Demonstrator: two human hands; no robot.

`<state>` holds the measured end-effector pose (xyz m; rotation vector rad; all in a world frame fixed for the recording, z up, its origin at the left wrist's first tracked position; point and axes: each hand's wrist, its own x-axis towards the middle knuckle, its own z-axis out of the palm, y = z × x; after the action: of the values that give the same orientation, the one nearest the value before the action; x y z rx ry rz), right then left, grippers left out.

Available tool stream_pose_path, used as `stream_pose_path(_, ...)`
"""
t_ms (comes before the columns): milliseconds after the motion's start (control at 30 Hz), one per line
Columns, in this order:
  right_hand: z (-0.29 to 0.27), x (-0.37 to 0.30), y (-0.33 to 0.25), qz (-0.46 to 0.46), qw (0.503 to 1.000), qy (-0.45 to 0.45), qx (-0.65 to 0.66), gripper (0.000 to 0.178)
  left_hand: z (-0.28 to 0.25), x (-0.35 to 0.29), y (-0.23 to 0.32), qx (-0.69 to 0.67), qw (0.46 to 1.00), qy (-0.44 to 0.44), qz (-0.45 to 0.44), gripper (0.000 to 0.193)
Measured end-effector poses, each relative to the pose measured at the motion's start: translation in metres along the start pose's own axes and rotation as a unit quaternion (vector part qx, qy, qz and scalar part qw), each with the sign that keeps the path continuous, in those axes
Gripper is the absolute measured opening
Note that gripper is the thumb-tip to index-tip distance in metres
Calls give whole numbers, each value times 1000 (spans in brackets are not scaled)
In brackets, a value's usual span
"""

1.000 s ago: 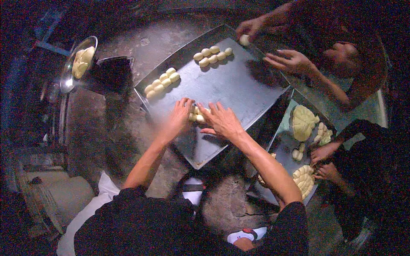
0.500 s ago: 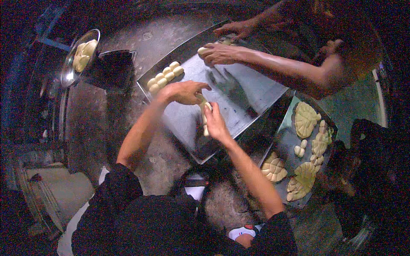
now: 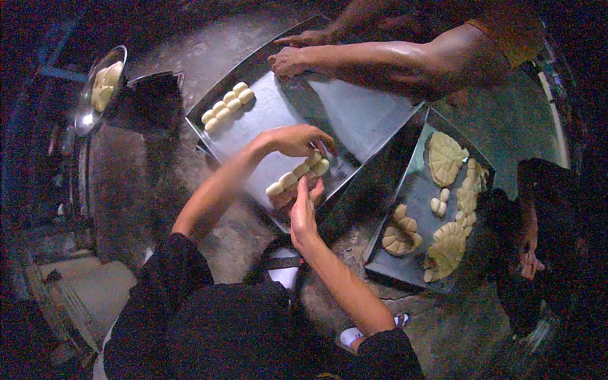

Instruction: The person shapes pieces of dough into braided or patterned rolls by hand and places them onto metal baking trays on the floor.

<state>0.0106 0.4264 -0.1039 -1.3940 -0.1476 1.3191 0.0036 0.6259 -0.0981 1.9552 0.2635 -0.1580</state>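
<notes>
A double row of pale dough balls (image 3: 289, 180) lies slantwise at the near part of a metal tray (image 3: 367, 130). My left hand (image 3: 296, 140) arches over its far right end, fingers curled down and closed around the last balls. From the near side my right hand (image 3: 305, 212) presses against the row, its thumb and fingers closed on the dough; some fingertips are hidden behind it. A second double row of dough balls (image 3: 228, 106) rests along the tray's left side, apart from my hands.
Across the tray, a co-worker's hands (image 3: 292, 57) work at its far edge. At the right, a dark tray (image 3: 396, 269) holds flat shaped dough pieces (image 3: 446, 158). A shiny bowl (image 3: 87, 120) with dough (image 3: 106, 85) stands at the far left. Another person (image 3: 529, 253) sits at right.
The dough row has swung from upright to slanting, more of it showing. My left hand has moved right, my right hand nearer and slightly left. The co-worker's hands have shifted left.
</notes>
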Motion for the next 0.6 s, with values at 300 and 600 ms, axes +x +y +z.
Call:
stream_pose_path(300,-127,-24,-109,-57,969,-162,-175,39,39,-92,-2,121,952,210,-185,34)
stream_pose_path(600,-420,40,-146,-297,694,57,-653,26,77,-98,3,92,937,277,-190,48)
